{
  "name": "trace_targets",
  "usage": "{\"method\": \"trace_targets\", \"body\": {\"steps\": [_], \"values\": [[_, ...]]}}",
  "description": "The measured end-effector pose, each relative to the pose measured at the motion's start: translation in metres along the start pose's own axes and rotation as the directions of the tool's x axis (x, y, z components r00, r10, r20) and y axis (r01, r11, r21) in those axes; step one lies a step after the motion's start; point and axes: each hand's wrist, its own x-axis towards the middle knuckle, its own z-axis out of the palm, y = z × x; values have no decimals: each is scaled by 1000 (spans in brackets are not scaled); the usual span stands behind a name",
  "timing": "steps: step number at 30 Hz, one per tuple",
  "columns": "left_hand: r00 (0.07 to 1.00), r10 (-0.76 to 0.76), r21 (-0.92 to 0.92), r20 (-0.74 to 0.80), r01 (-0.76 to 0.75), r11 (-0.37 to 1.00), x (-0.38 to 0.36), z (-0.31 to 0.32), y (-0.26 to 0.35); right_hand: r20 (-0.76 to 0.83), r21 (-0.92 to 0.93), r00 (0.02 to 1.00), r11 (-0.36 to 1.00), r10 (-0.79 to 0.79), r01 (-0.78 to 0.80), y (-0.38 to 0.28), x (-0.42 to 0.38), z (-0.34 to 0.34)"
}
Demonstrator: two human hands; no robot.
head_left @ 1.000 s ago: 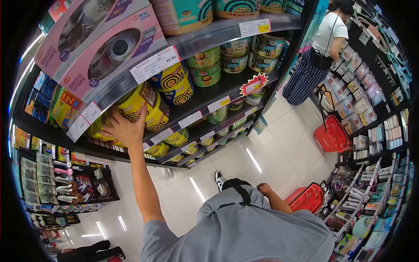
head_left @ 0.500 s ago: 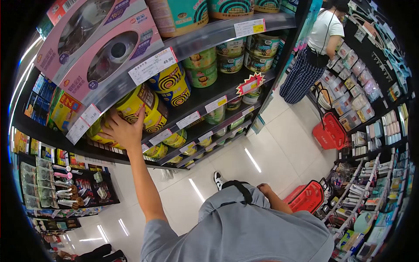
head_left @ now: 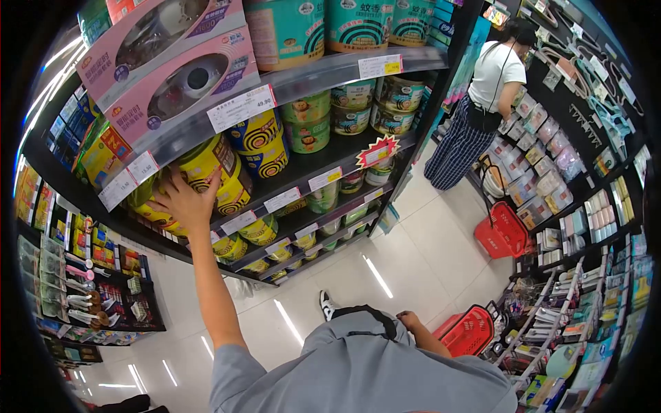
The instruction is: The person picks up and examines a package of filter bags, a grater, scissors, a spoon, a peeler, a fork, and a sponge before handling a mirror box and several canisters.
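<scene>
My left hand (head_left: pixel 184 201) reaches into the shelf at left with its fingers spread. It rests against yellow tins of mosquito coils (head_left: pixel 233 189) with black spiral prints. Part of another yellow tin (head_left: pixel 160 219) shows to the left of my fingers. Just behind stand blue-and-yellow coil tins (head_left: pixel 265 153), stacked in a pair. Close by my waist hangs my right hand (head_left: pixel 409 319), small in view with its fingers hard to make out. A red shopping basket (head_left: pixel 468 332) lies beyond my right forearm.
Pink boxes (head_left: pixel 182 86) and teal mosquito-coil tubs (head_left: pixel 286 34) fill the upper shelf (head_left: pixel 310 82). A person (head_left: pixel 496 76) in a white top faces the right-hand display, beside another red basket (head_left: pixel 502 233). Racks of small goods (head_left: pixel 89 289) stand at lower left.
The view has shifted, so most of the scene sits slightly farther left. My left hand stays at the yellow tins with its fingers spread. The person in the white top has raised their head a little.
</scene>
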Motion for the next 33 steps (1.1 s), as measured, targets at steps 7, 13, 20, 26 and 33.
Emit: {"method": "trace_targets", "body": {"steps": [7,13,20,26,33], "values": [[1000,0,-38,-29,-1,999,0,-3,0,27,-152,999,988,-17,21,60,-9,-21],[999,-3,-36,-40,2,999,2,-10,3,33,-155,992,981,123,-116,42,-34,-39],[999,20,-8,27,-20,1000,2,-13,4,55,-25,997,998,53,-52,35,-16,-25],[1000,18,7,-11,-18,1000,0,-6,4,-48,-177,999,984,-16,7,48,-13,-17],[1000,6,17,17,-7,1000,0,-5,3,-27,-210,990,968,136,-139,61,-29,-17]]}}
